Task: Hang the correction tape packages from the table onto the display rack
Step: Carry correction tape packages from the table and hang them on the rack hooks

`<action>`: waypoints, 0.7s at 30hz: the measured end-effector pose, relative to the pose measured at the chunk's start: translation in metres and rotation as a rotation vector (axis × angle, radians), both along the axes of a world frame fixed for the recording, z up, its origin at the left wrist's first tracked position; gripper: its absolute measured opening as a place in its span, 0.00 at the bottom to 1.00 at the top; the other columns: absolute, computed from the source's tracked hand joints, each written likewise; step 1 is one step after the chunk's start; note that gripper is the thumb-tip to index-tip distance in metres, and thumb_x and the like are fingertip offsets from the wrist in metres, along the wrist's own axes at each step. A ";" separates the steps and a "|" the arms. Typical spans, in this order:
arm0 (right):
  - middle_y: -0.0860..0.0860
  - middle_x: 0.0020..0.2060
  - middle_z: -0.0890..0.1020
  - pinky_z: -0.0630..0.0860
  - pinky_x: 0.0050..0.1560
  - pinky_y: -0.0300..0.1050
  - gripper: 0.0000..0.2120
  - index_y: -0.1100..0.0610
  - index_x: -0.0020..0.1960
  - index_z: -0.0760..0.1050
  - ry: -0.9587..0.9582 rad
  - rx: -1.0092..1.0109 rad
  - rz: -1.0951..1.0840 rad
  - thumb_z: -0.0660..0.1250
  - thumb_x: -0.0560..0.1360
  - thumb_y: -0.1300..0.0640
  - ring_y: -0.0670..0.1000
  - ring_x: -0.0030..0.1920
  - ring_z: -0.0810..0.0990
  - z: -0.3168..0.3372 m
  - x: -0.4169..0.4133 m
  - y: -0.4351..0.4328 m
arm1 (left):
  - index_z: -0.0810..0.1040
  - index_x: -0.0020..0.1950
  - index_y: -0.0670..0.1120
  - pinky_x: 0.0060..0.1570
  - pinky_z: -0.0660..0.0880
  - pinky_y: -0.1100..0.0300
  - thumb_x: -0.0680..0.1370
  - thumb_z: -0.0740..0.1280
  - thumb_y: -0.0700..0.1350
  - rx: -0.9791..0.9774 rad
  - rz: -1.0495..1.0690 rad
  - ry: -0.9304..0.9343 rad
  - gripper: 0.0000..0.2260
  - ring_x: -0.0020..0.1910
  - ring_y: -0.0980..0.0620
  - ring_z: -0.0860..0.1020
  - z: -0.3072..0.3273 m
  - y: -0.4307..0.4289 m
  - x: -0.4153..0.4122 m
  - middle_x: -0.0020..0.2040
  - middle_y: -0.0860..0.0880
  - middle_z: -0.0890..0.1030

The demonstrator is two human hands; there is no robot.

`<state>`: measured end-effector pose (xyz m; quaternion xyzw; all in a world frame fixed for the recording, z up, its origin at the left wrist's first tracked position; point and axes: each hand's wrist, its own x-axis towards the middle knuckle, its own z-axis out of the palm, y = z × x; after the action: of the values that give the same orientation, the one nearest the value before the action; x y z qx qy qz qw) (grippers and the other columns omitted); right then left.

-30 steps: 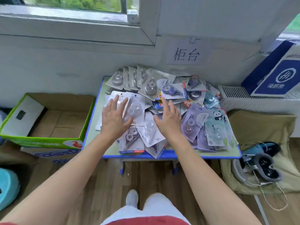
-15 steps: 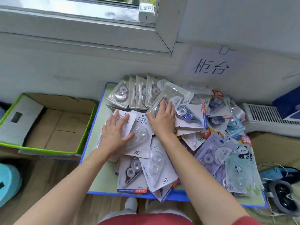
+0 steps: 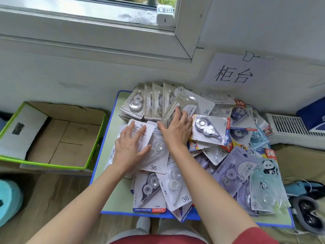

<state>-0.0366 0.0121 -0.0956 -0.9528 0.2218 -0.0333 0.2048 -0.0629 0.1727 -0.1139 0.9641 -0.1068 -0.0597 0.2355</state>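
One teal object (image 3: 8, 199) at the far left edge, cut off by the frame. Next to it, an open cardboard box (image 3: 52, 138) with a green rim, on the floor just left of the worktop (image 3: 112, 191); inside, only its own brown bottom flaps on view.

Dozens of correction tape packages (image 3: 202, 155) heaped on the worktop, overlapping from left of centre to the right edge, a few overhanging the near blue edge.

Left hand (image 3: 129, 147) flat, fingers straight and spread, pressing on two white packages (image 3: 156, 161) lying side by side, the right one marked 36. Long axes near to far, header ends toward the wall.

Right hand (image 3: 175, 132) just beside it, fingers straight, laid over a grey package (image 3: 182, 103) tilted up toward the wall, thumb along its left edge, not curled round it.

Behind the hands, a row of grey packages (image 3: 154, 103) standing on edge, headers up.

Right of the right hand, a dark-dispenser package (image 3: 209, 131) lying flat, long axis left to right, dispenser tip toward the near right.

Further right, a panda package (image 3: 267, 182) near the front right corner, long axis near to far.

Beyond the worktop at far right, a white vent grille (image 3: 288, 127).
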 end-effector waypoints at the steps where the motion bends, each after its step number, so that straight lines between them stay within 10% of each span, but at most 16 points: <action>1: 0.58 0.73 0.58 0.56 0.72 0.58 0.41 0.54 0.76 0.52 -0.002 0.007 -0.008 0.63 0.72 0.35 0.64 0.73 0.55 0.000 0.002 0.001 | 0.60 0.75 0.57 0.67 0.59 0.49 0.76 0.64 0.59 -0.001 -0.001 0.002 0.29 0.75 0.49 0.52 0.001 0.000 0.000 0.78 0.49 0.50; 21: 0.53 0.77 0.50 0.51 0.71 0.60 0.42 0.50 0.77 0.51 -0.082 -0.003 0.104 0.67 0.69 0.45 0.59 0.75 0.49 0.013 -0.008 0.001 | 0.64 0.74 0.56 0.63 0.60 0.48 0.75 0.67 0.57 -0.023 0.021 -0.082 0.28 0.74 0.47 0.55 0.008 0.003 0.000 0.78 0.47 0.54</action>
<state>-0.0449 0.0132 -0.0830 -0.9611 0.1635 -0.0622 0.2136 -0.0630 0.1762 -0.1063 0.9640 -0.1072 -0.0164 0.2428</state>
